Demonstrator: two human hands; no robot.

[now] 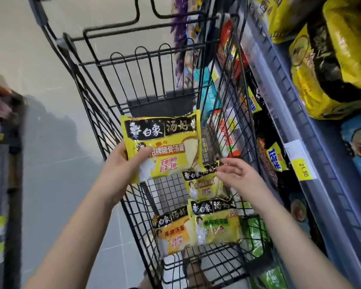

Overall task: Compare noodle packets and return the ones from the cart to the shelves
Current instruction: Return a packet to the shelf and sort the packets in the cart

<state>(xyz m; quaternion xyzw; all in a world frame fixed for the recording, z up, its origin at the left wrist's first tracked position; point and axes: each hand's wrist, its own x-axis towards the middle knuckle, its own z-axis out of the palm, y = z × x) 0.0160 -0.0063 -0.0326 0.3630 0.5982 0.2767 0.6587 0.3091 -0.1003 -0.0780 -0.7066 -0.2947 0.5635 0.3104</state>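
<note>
At nine o'clock of the view a blurred shelf [2,126] of goods edges the grey tiled floor [50,155]; the black wire shopping cart [96,113] fills the middle, its seat flap upright toward twelve o'clock. The left hand [121,163] grips a yellow noodle packet [165,142] by its lower left edge, thumb curled over the printed front, fingers hidden behind; the packet stands at one o'clock of that hand, its front to the camera, held above the cart's basket. Three more packets lie on the cart's wire bottom: an orange packet [173,232] at six o'clock of the held one; a green-and-yellow packet [217,224] touching it at its three o'clock; a second yellow packet [202,184] at twelve o'clock of the green-and-yellow one, its upper left corner hidden behind the held packet. The right hand [238,174] reaches over the basket with fingers loosely spread and grasps nothing; its fingertips are at the upper right corner of the second yellow packet, which lies at eight o'clock of the hand; whether they touch it I cannot tell. At three o'clock runs a grey shelf rail [296,113] bearing a yellow price tag [303,170] that reads 21.50; large yellow multipacks [321,65] sit on the shelf at one o'clock; red and dark packs [269,155] show below the rail, just beside the cart's right wall.
</note>
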